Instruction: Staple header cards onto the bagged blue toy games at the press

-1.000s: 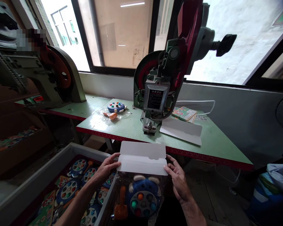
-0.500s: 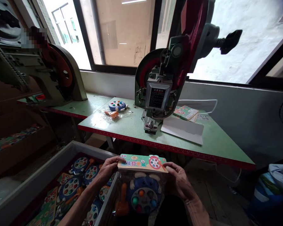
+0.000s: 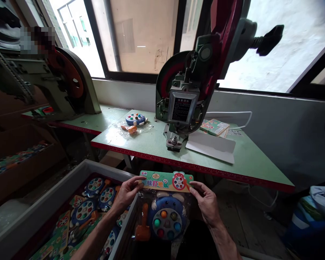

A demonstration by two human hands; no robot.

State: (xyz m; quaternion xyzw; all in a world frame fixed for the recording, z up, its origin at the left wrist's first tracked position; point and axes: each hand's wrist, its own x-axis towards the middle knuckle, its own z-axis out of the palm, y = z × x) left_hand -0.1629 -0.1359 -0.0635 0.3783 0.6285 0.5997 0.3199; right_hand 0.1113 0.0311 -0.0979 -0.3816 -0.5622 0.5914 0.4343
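A green printed header card [image 3: 162, 181] tops a clear plastic bag in front of my body. My left hand [image 3: 130, 193] pinches the card's left end, and my right hand [image 3: 204, 202] grips its right end. Through the bag show a round blue toy [image 3: 168, 216] with coloured knobs and an orange toy hammer [image 3: 143, 225]. The bag hangs below the card, beside the wall of a grey crate [image 3: 97, 168]. Beyond my hands, a red and green stapling-type machine [image 3: 182, 104] stands on the bench.
The green bench [image 3: 260, 162] has a red edge. On it lie another blue toy [image 3: 136, 119] with an orange hammer [image 3: 129, 129], a white board [image 3: 211, 148] and printed cards [image 3: 215, 127]. Several packed toys fill the crate. A second machine [image 3: 67, 79] is at left, a blue bag [image 3: 311, 220] at right.
Both hands have raised the bagged toy slightly, and its card now faces me more squarely. The view has shifted a little.
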